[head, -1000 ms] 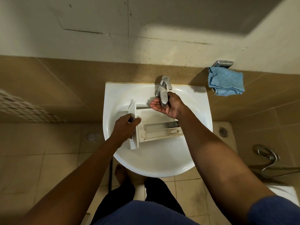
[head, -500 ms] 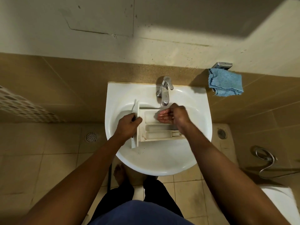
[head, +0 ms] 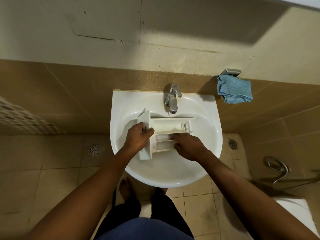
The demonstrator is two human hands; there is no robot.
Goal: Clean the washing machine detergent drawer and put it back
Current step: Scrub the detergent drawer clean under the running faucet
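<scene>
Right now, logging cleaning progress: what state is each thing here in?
White plastic detergent drawer: out of the machine, lying in the white ceramic basin, compartments up.
Left hand: grips the drawer's front panel.
Right hand: fingers laid into a near compartment.
Chrome tap: flow too faint to tell.
Blue cloth: hanging on its wall holder, untouched.

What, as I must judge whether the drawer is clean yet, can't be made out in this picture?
Head view, the only one:
Near compartments of the detergent drawer: partly covered by the right hand, so residue there cannot be judged.
Lettering on its front panel: mostly under the left hand.
Drain of the sink: hidden beneath the drawer.
Water from the tap: too faint to tell if running.
</scene>
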